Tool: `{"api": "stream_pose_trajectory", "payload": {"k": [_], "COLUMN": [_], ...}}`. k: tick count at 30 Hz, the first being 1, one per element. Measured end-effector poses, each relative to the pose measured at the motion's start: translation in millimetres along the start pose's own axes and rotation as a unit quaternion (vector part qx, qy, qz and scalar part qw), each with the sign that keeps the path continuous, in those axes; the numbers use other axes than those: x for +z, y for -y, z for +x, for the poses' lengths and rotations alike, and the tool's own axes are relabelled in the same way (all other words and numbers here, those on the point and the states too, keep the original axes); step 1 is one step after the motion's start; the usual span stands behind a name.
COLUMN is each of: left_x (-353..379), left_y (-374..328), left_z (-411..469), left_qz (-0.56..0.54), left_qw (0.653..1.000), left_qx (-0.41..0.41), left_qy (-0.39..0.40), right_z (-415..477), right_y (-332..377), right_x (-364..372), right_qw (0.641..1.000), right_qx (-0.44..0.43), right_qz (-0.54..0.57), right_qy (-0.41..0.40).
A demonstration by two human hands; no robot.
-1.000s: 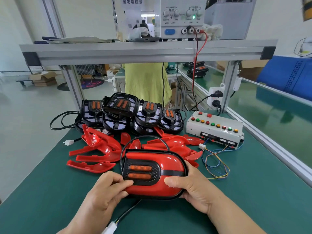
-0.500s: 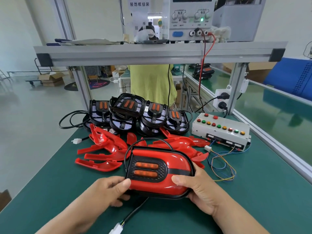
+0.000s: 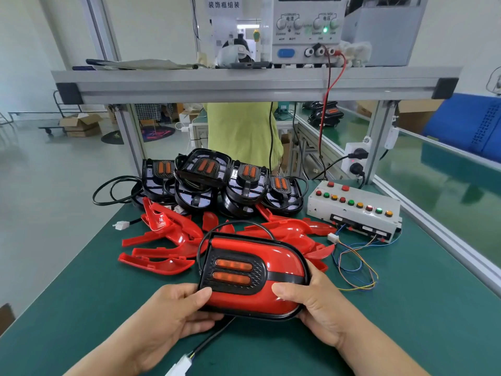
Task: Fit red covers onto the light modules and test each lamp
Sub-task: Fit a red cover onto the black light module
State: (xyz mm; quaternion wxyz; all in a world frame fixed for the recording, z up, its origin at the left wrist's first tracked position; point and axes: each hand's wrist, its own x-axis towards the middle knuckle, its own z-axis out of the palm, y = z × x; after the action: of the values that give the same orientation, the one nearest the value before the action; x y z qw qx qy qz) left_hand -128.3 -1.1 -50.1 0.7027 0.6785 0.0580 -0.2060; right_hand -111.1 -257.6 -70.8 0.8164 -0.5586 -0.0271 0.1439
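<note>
Glossy red plastic covers the rounded lamp [image 3: 252, 275] I hold over the near side of the green tabletop [image 3: 406, 308]. My left hand [image 3: 173, 313] and right hand [image 3: 311, 308] each grip one end, fingers curled under and thumbs on top. Loose red covers [image 3: 162, 240] and bare black modules [image 3: 217, 183] are piled farther back. The lamp's white plug [image 3: 180, 367] is cut off at the bottom of my view.

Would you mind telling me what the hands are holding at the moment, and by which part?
Both hold one red-covered lamp: the left hand grips its lower left edge, the right hand its right end.
</note>
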Motion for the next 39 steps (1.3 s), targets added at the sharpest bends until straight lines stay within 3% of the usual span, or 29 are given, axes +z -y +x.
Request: {"api": "stream_pose_trajectory", "payload": {"k": [13,30,35,39], "left_x": [7,4,0,-11], "left_y": [8,0,-8,-10], "left_z": [0,-2,-12,-23], "left_qz": [0.015,0.05,0.174,0.352], "left_qw": [0.995,0.996,0.977,0.927], "left_qx": [0.036,0.041,0.079,0.08], "left_qy": [-0.088,-0.063,-0.099,-0.104], "right_z": [-2,1,1,1], "right_y": [2,3,2,2], "right_x": [-1,2,0,-1], "right_qw": [1.0,0.999,0.999,0.999], "right_qx": [0.006,0.011,0.015,0.012], "right_qz": [0.021,0.032,0.045,0.047], "right_qy": [0.013,0.002,0.002,0.004]}}
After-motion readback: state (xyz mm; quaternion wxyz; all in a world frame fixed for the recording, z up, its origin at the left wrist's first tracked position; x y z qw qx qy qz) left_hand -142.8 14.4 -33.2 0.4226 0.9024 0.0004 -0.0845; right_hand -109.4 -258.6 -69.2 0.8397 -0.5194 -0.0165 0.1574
